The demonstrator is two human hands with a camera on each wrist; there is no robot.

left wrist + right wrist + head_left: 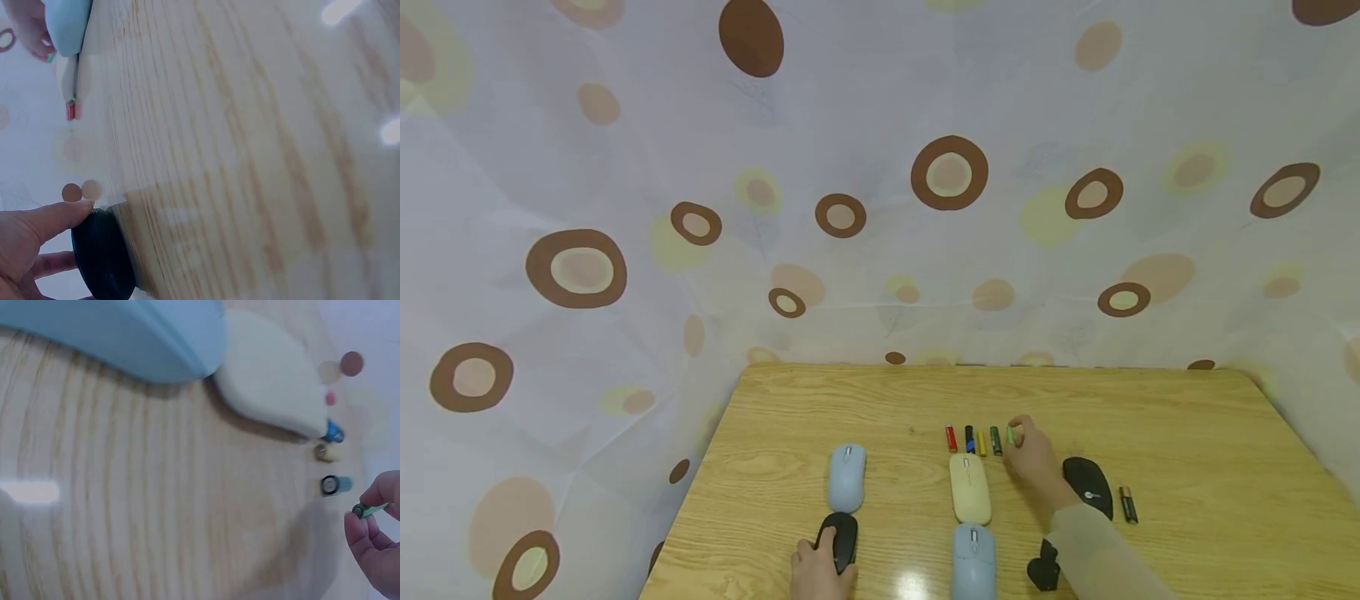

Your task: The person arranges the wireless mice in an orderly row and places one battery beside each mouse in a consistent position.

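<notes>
My left hand [823,573] grips a black computer mouse [846,540] on the table; in the left wrist view its thumb touches the dark mouse [103,253]. Further right, my right hand [1033,458] pinches a light green battery [1011,435] between thumb and fingers. The right wrist view shows one end of that green battery [365,510]. To its left stand a dark green battery [996,441], a yellow battery [982,443], a black-and-blue battery [970,439] and a red battery [951,438], in a row. A cream mouse [970,489] lies just below this row.
One light blue mouse [847,478] lies beyond the black one, another light blue mouse [973,562] below the cream one. Right of my right forearm are a black mouse [1086,485] and a black-and-copper battery [1128,505]. A small black object [1043,568] lies beside my sleeve. Patterned sheeting [880,250] surrounds the table.
</notes>
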